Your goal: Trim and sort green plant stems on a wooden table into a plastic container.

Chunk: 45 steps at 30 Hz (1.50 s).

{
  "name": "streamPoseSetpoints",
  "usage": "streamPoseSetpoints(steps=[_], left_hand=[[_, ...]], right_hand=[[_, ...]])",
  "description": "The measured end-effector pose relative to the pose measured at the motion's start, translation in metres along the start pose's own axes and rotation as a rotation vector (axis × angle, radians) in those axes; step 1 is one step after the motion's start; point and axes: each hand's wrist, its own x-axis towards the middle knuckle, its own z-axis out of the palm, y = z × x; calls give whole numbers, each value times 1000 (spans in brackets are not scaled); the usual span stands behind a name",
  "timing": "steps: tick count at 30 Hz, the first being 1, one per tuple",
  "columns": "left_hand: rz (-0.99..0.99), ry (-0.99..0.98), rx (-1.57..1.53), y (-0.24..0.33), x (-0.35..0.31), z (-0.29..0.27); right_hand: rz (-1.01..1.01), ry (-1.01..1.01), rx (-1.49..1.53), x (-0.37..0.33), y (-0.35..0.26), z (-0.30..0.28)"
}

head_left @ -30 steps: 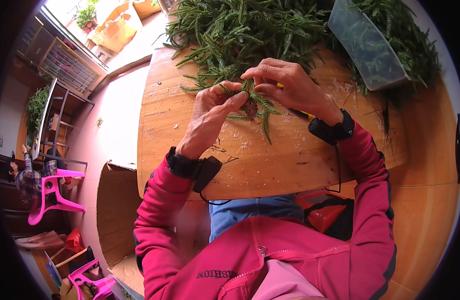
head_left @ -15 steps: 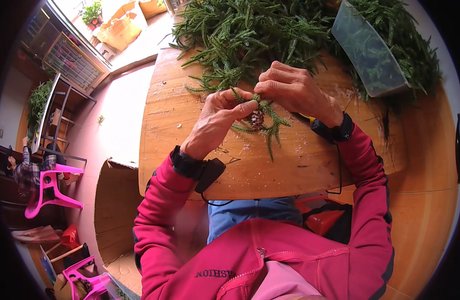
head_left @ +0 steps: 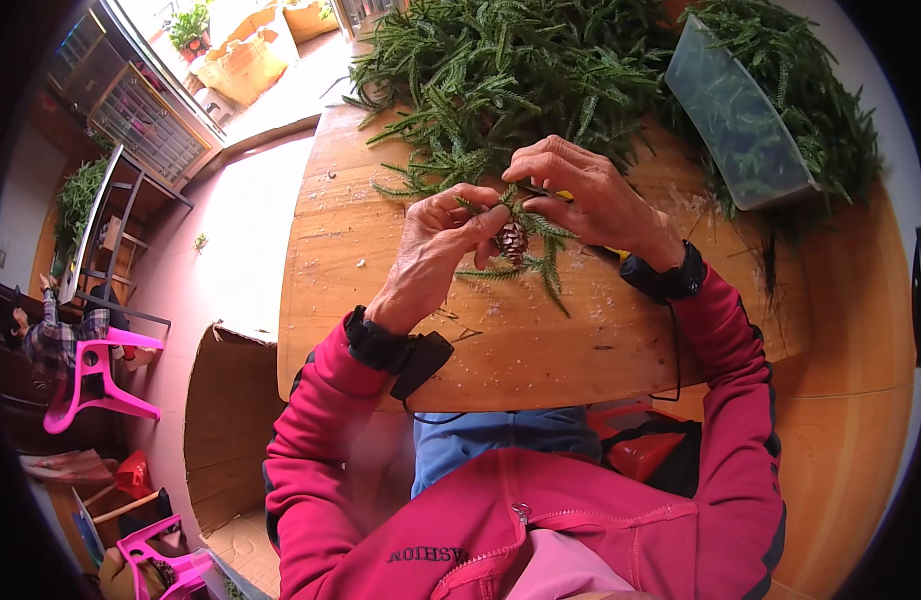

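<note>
Pinches an evergreen sprig in the left hand, thumb pressed to fingers beside a pinecone. Grips a yellow-and-black tool in the curled right hand, too covered to tell its kind. Has parted the right thumb and forefinger since half a second ago, then nearly tip to tip at the sprig's top; likely shifts the hold there, seeming to leave the left grip bearing the sprig. Shows the cone more plainly than a second ago: brown, with pale-edged scales, amid green needles spreading right and downward. Keeps sprig and cone above a wooden table strewn with pale crumbs, just this side of heaped evergreen branches. Has a translucent plastic bin farther right, amid more greenery.
</note>
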Motion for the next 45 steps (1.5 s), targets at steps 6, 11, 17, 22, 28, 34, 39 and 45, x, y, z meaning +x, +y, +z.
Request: streamPoseSetpoints(steps=[6, 11, 17, 22, 28, 34, 39, 45], left_hand=[[37, -20, 28, 2, 0, 5], [20, -73, 53, 8, -3, 8], [-5, -62, 18, 10, -4, 14], [-12, -71, 165, 11, -4, 10], [28, -83, 150, 5, -2, 6], [67, -48, 226, 2, -1, 12], [84, -7, 219, 1, 1, 8], [-45, 34, -81, 4, -1, 3]], right_hand=[[203, -38, 142, -2, -2, 2], [64, 15, 118, -1, 3, 3], [-62, -33, 72, 0, 4, -2], [-74, -118, 19, 0, 1, -5], [-46, -193, -63, -3, -7, -4], [311, -446, -119, 2, -18, -7], [727, -279, 786, -1, -18, -8], [486, -81, 312, -3, -9, -3]])
